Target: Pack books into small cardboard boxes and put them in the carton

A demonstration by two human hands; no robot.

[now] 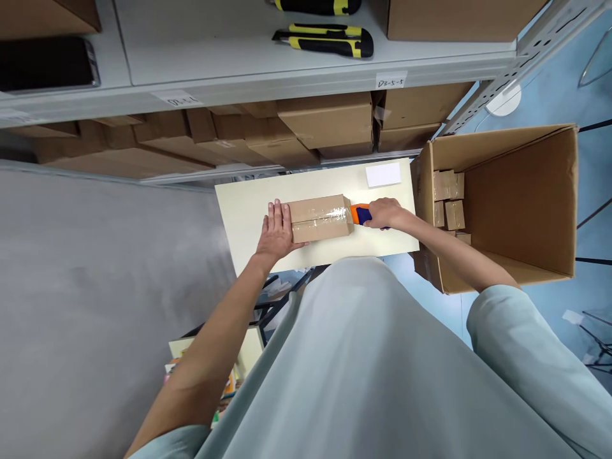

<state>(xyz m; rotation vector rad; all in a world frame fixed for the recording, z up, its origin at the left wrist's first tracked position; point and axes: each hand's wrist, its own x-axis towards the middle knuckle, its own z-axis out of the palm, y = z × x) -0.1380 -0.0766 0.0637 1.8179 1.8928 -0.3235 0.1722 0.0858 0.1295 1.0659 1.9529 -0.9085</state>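
A small cardboard box (319, 218) with clear tape along its middle seam lies on a cream board (248, 220). My left hand (277, 231) rests on the box's left end, fingers stretched out and thumb along the near side. At the opposite end, my right hand (381, 212) is closed around the handle of an orange and dark blue utility knife (362, 214). Its front reaches the taped right end of the box; I cannot make out the blade. A white paper slip (383, 174) lies just behind my right hand.
A large open carton (521, 204) on the right contains several small taped boxes (454, 214). Behind the board, a shelf (215, 95) carries two yellow-black utility knives (329, 41) and a dark phone-like slab (45, 62). Several cardboard boxes (329, 118) fill the level below.
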